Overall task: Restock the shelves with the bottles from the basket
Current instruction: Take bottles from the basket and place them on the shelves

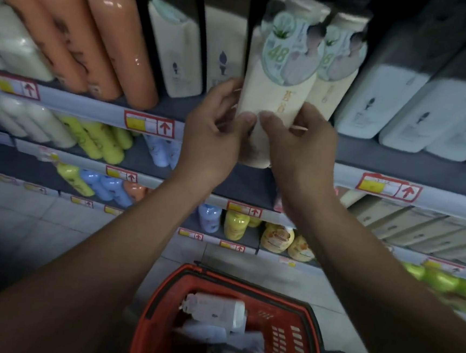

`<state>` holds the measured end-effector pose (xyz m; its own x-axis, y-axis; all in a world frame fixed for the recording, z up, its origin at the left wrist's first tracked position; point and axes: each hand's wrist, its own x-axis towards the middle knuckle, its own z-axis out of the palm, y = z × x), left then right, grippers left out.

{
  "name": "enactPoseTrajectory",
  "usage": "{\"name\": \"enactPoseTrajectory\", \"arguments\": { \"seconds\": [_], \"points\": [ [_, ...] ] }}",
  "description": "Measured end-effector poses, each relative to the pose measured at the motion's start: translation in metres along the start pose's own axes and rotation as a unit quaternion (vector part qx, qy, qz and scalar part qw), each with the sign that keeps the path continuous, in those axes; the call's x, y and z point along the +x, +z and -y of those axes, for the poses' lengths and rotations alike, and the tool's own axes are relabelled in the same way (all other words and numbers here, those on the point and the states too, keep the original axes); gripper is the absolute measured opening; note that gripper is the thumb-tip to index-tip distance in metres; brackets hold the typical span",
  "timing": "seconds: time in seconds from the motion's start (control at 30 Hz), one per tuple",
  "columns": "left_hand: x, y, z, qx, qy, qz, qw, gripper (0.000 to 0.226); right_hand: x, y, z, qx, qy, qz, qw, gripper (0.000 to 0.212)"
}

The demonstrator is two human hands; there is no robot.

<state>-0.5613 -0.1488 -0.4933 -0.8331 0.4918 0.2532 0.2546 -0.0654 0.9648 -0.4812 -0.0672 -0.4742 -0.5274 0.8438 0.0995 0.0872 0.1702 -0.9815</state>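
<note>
Shelves point(152, 118) crowd orange bottles point(108, 41) beside cream bottle point(278, 96), both hands' fingers point(248, 120) clamped on it.

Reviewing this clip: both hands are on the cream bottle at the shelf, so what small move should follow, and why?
Probably slide the cream bottle back onto the shelf beside its matching bottle. Left hand and right hand grip its base, which overhangs the shelf's front edge.

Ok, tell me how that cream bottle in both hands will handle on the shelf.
The cream bottle is tall and narrow, so probably tippy when nudged. Both the left hand and right hand grip its base, suggesting some weight. Its smooth surface may be slippery.
</note>
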Motion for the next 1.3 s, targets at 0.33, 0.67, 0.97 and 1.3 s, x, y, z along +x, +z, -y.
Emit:
{"name": "enactPoseTrajectory", "arguments": {
  "seconds": [0.33,0.67,0.97,1.3],
  "points": [
    [0.034,0.006,0.003,0.008,0.050,-0.011,0.999,0.042,0.003,0.018,0.002,0.012,-0.078,-0.025,0.997,0.040],
    [0.046,0.009,0.021,0.019,0.003,-0.035,0.999,0.045,0.007,0.033,-0.013,-0.060,-0.111,-0.039,0.991,0.067],
    [0.034,0.015,0.037,0.093,0.006,-0.074,0.993,0.043,0.005,0.039,-0.028,-0.109,-0.087,-0.027,0.990,0.051],
    [0.040,0.025,0.046,0.118,-0.005,-0.069,0.991,0.048,0.010,0.041,-0.037,-0.077,-0.048,-0.056,0.994,0.039]
  ]
}}
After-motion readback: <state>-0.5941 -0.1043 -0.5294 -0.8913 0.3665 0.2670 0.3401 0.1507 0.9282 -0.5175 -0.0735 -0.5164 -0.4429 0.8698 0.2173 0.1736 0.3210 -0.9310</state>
